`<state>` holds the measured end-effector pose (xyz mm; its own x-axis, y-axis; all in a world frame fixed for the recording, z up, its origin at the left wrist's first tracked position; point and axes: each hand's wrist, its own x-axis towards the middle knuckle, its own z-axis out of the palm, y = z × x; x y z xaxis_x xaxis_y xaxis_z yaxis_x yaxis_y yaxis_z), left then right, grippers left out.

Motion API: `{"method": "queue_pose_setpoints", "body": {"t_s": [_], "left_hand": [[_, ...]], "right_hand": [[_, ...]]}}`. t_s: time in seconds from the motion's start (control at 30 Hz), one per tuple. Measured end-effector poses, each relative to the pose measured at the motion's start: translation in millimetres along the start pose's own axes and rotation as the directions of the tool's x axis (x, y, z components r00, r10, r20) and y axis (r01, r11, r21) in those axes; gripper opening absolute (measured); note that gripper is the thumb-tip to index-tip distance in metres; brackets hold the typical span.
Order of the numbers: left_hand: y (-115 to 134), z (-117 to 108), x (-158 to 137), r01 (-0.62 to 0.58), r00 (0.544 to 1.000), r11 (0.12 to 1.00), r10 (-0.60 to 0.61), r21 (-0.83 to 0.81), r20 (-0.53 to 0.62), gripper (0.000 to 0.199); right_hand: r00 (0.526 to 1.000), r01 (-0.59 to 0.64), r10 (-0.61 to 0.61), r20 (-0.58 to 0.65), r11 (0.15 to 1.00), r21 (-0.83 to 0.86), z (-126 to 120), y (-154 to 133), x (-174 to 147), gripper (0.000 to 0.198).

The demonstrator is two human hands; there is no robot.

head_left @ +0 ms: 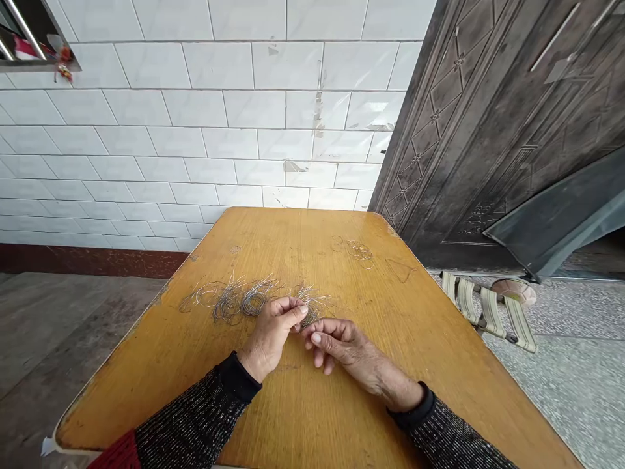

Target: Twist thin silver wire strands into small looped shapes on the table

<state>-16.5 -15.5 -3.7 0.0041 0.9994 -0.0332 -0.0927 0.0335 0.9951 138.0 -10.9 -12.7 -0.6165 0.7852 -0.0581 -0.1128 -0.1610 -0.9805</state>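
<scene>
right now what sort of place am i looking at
Probably a home's porch or entrance area, judging by the white rectangular-tiled wall, the dark, ornately patterned door and the window with silver metal bars.

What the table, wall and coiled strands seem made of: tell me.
Table: probably varnished wood or veneer; grain-like streaks run under a sheen. Wall: likely glazed ceramic tile; smooth white blocks with joint lines. Coiled strands: perhaps thin metal wire; silvery glints, though plastic remains possible.

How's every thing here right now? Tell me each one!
Left hand: thumb and forefinger pinched together
Right hand: fingers curled, thumb against them
Silvery wire bundles: coiled, ends sticking out
Far wire coil: loose, lying flat
Table: edges scuffed
Dark door: open or shut unclear
Grey cloth: hanging aslant
</scene>
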Motion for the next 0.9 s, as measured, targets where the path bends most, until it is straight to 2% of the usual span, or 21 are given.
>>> {"method": "queue_pose_setpoints", "body": {"t_s": [0.2, 0.47, 0.6, 0.7, 0.8, 0.9], "left_hand": [[0.0, -0.3, 1.3, 0.039, 0.999, 0.999, -0.038, -0.027, 0.021, 0.017], [6.0, 1.1, -1.0, -0.021, 1.000, 0.993, 0.022, 0.114, -0.009, 0.017], [3.7, 4.5, -2.2, -0.062, 0.998, 0.990, 0.065, 0.127, -0.026, 0.018], [2.2, 5.7, -2.3, -0.080, 0.996, 0.987, 0.084, 0.142, -0.028, 0.018], [2.8, 5.3, -1.9, -0.057, 0.998, 0.988, 0.058, 0.144, -0.003, 0.018], [5.1, 4.9, -2.2, -0.023, 0.999, 0.989, 0.018, 0.143, 0.032, 0.018]], "right_hand": [[1.000, 0.013, -0.013, -0.013, 0.999, -0.029, 3.3, 1.5, 0.5, 0.031], [0.998, -0.041, 0.041, -0.045, 0.999, 0.000, 2.1, 1.2, 1.4, 0.035], [0.992, -0.003, -0.007, -0.126, 0.997, -0.079, 0.1, 3.3, 4.6, 0.039], [0.992, -0.009, -0.012, -0.125, 0.986, -0.166, -2.6, 4.9, 6.4, 0.040], [0.993, -0.020, -0.004, -0.121, 0.980, -0.197, -7.6, 4.8, 7.7, 0.040], [0.983, 0.002, -0.037, -0.178, 0.982, -0.188, -12.4, 2.1, 8.4, 0.039]]}}
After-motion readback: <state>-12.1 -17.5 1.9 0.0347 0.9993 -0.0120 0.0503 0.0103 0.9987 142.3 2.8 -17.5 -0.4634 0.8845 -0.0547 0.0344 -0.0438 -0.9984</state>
